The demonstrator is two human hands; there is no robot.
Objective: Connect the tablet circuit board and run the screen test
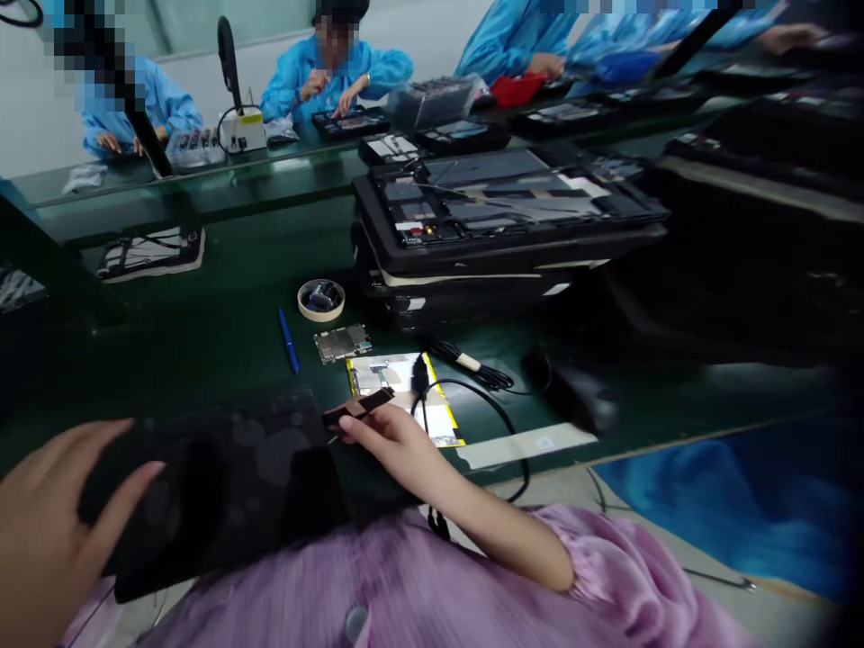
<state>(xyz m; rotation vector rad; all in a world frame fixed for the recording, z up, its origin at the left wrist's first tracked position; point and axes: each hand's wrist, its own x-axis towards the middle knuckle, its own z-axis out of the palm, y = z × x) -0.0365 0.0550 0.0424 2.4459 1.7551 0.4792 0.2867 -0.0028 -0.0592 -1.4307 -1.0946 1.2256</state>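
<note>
A dark flat tablet-like panel (222, 486) lies across my lap and the green bench edge. My left hand (47, 531) rests on its left end, fingers stretched out and apart. My right hand (391, 441) reaches in from the right in a lilac sleeve and pinches a small black strip (361, 407) at the panel's upper right corner. Just beyond it lie a yellow-edged sheet (405, 396) and a small circuit board (343, 342).
A tape roll (321, 300), a blue pen (289, 340) and a black cable (472, 387) lie on the green bench (222, 270). Stacked black trays (499, 225) with opened devices stand behind. People in blue coats work at the far side.
</note>
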